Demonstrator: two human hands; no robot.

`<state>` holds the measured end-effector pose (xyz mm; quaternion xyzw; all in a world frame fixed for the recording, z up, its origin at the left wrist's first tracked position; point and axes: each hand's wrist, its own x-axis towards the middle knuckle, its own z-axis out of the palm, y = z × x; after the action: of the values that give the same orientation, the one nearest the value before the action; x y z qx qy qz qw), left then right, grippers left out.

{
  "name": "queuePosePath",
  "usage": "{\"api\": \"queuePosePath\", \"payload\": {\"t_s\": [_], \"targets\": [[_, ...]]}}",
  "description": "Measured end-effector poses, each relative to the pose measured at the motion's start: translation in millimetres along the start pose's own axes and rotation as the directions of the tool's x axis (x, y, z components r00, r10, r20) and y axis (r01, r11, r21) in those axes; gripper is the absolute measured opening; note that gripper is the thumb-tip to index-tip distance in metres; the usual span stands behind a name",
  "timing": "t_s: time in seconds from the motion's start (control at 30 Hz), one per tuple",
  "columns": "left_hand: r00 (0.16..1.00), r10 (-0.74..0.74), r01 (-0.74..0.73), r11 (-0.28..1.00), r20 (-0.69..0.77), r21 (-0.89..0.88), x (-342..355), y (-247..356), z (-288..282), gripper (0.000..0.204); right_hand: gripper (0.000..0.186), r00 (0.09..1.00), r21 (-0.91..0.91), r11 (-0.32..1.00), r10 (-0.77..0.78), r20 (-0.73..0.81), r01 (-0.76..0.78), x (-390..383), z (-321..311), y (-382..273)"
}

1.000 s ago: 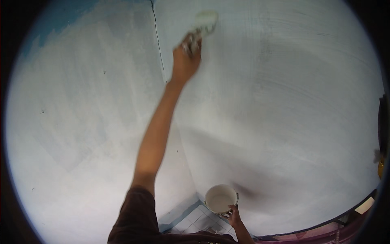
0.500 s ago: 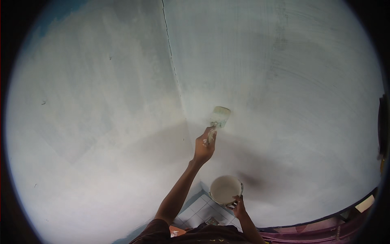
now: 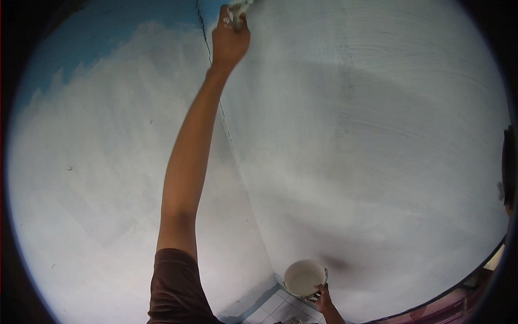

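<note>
My left hand is raised high at the top of the view, fingers closed around the handle of a paintbrush. White paint smears the fingers and the brush. The bristle end is cut off by the upper edge, so its contact with the wall does not show. Low in front of my body, my right hand grips the side of a small pale bucket. The inside of the bucket looks whitish.
Two wall faces meet in a corner with a dark crack running down it. White coating covers most of the wall; blue paint shows at upper left. Below are floor tiles. A dark object stands at the right edge.
My left hand has swung up and slightly left with the paintbrush, from mid-wall to the top of the view. The bucket in my right hand sits slightly lower in view. More blue wall shows.
</note>
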<state>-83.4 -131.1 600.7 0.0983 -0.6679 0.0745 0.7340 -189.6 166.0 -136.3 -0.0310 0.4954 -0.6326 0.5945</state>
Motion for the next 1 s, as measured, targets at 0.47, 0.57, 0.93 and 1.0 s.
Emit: {"api": "queuePosePath", "payload": {"t_s": [0.47,0.57,0.93,1.0], "targets": [[0.987,-0.039,0.046,0.998,0.155,-0.041,-144.0,-35.9,-11.5,0.016,0.071,0.997,0.005,0.998,-0.061,-0.055,0.061,-12.6,7.7,-6.5],[0.984,-0.088,0.108,0.986,0.156,-0.127,-228.5,-38.9,-25.9,0.019,0.070,0.997,-0.011,0.999,-0.049,-0.054,0.049,-9.2,11.3,-0.2],[0.662,-0.589,0.624,0.775,0.463,0.094,-445.2,20.4,-81.1,0.016,0.072,0.998,-0.011,0.999,-0.036,-0.054,0.036,-2.8,-7.3,7.7],[0.715,-0.565,0.590,0.803,0.411,0.078,-421.5,17.9,-86.3,0.015,0.072,0.996,-0.005,0.998,-0.069,-0.050,0.069,2.6,-6.4,2.5]]}}
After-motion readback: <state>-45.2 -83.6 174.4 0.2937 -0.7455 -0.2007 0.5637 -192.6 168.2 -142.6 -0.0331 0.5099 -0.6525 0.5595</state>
